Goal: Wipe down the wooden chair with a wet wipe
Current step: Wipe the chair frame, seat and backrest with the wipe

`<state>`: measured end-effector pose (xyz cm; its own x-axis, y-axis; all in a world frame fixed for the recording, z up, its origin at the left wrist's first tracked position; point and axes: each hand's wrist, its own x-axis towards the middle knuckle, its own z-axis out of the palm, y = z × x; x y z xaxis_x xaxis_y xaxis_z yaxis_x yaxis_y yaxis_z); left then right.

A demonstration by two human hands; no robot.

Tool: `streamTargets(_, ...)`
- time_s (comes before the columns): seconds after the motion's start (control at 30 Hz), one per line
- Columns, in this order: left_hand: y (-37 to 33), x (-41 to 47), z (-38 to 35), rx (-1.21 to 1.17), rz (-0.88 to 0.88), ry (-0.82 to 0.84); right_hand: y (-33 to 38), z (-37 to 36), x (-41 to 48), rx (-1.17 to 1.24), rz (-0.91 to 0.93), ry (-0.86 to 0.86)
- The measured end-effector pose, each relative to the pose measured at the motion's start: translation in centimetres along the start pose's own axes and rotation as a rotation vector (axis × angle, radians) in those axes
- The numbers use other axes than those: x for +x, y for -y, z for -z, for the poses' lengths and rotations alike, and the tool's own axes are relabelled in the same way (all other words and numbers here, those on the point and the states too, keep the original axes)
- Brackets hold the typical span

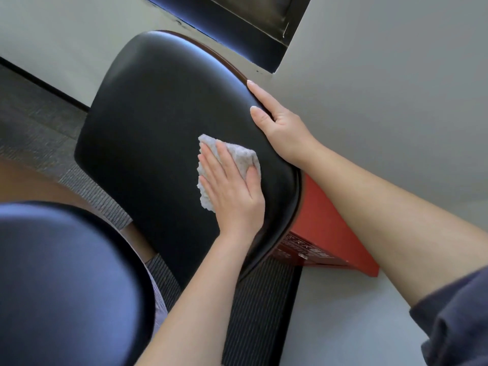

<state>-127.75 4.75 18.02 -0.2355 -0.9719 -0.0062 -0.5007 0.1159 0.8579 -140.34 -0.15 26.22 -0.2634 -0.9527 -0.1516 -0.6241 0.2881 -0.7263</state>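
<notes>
step in hand: wiping, on the black padded panel of the chair (158,114). the panel looks like the backrest, with a second dark pad (66,273), probably the seat, blurred at lower left.

left hand (229,186): flat, fingers (211,165) straight and close together, palm down. it presses the wet wipe (237,151) against the right-lower part of the padding. the wipe is folded to a thick pad and shows beyond the fingertips and along both sides of the hand. it is pressed, not pinched.

right hand (280,128): clasps the right edge of the panel, thumb on the front padding, the other fingers wrapped over the rim behind. judged to be steadying the chair.

progress: cannot tell how much is already wiped, as no damp trace shows on the padding. the thin wooden rim (224,58) along the upper edge shows no contact with the wipe.

next move, as a judgement: sweep the flat hand across the upper and left padding under even pressure, then run the wipe along the rim. the steadying hand will have to shift to free the edge it covers.

noted: a red box (335,233) stands just behind the chair, against the wall.
</notes>
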Motion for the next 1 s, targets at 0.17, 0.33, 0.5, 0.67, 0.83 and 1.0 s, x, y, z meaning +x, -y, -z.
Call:
streamTargets(0.17,0.6,0.9,0.7,0.013,-0.068,0.011,0.3,-0.2,0.2,-0.099,0.013,-0.017)
streamTargets(0.33,3.4,7.0,2.9,0.152,-0.139,-0.003,0.0,-0.4,0.2,-0.150,0.006,-0.029)
streamTargets(0.5,6.5,11.6,4.9,0.252,-0.215,-0.045,0.4,-0.4,0.4,-0.152,-0.001,-0.028)
streamTargets(0.67,9.1,15.7,6.5,0.280,-0.140,-0.116,0.1,-0.1,-0.1,-0.143,-0.021,-0.023)
streamTargets(0.83,12.1,19.5,8.3,0.228,0.077,-0.212,0.1,-0.2,-0.1,-0.151,-0.024,-0.033)
streamTargets(1.0,15.0,20.9,10.2,0.101,0.373,-0.231,0.2,-0.4,-0.2,-0.157,-0.026,-0.028)
